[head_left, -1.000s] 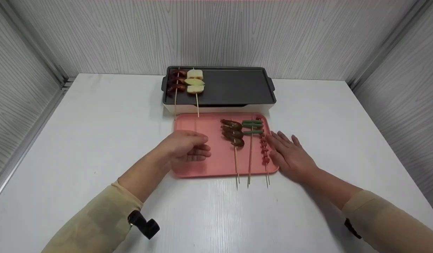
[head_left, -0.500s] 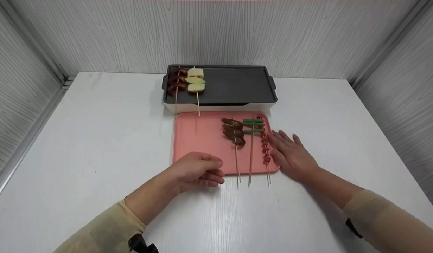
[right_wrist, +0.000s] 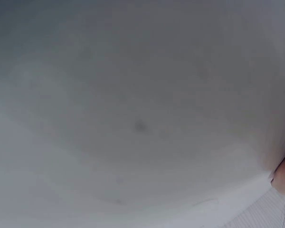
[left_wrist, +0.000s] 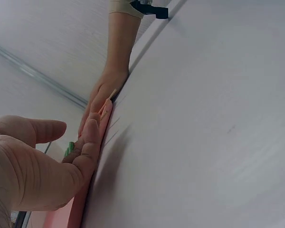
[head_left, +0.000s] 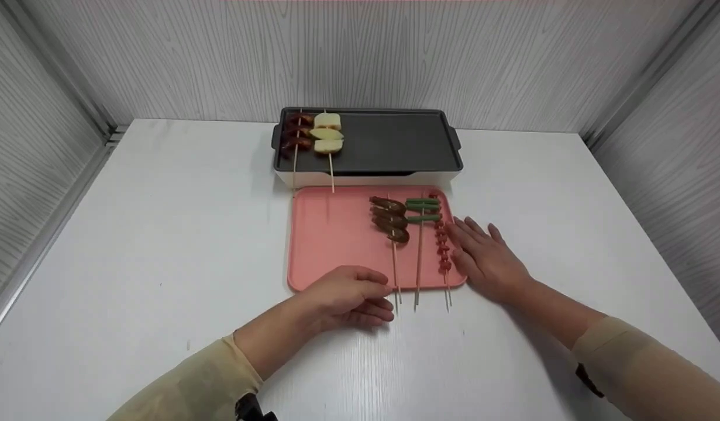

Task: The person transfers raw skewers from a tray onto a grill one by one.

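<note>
My left hand (head_left: 354, 297) is at the front edge of the pink tray (head_left: 330, 248), beside the stick end of a skewer with brown shrimp-like pieces (head_left: 390, 220). In the left wrist view its thumb and fingers (left_wrist: 88, 147) are apart, with nothing gripped between them. My right hand (head_left: 493, 262) lies flat against the tray's right edge, fingers spread. Closest to it is a skewer of small red pieces (head_left: 442, 248). Between these two skewers lies one with green bean-like pieces (head_left: 423, 207). All three sticks poke out over the tray's front rim.
Behind the tray stands a dark griddle (head_left: 398, 140) on a white base. On its left side lie a dark red skewer (head_left: 297, 133) and a skewer of pale yellow pieces (head_left: 328, 133), both sticks overhanging the front. The white table (head_left: 161, 234) has panel walls around it.
My left hand has come from over the tray's left part toward me and to the right, down to the shrimp-like skewer's stick end. My right hand has stayed in place.
</note>
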### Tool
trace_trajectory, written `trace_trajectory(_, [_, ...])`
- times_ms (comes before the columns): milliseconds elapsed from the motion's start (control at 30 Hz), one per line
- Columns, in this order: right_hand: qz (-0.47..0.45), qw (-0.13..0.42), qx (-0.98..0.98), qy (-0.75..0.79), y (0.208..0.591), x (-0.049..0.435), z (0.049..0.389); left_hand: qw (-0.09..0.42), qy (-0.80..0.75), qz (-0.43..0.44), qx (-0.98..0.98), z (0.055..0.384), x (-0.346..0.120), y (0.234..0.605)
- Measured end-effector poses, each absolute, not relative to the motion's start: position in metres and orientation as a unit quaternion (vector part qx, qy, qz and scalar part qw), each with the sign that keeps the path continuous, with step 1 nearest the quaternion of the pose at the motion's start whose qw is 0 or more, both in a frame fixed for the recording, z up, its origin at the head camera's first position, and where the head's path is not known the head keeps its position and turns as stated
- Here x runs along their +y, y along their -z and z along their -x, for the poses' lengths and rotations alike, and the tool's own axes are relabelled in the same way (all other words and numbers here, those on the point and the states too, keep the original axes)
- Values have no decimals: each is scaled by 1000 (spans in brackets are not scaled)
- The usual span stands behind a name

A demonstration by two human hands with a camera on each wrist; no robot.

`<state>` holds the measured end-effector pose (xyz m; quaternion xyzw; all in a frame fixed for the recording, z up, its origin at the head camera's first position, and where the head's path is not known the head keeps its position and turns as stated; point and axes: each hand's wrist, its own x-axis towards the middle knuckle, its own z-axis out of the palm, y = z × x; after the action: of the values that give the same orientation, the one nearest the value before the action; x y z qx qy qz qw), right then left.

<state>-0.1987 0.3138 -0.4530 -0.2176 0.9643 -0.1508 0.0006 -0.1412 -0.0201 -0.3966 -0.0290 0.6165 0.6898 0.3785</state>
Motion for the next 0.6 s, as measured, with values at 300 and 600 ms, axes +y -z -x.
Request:
trace_trajectory(300, [222, 2, 964, 148, 453, 315, 199, 385, -707, 44, 592, 139, -2, 405])
trace_trajectory(600, [211, 7, 967, 144, 454, 314, 199, 377, -717, 40, 585, 137, 8, 406])
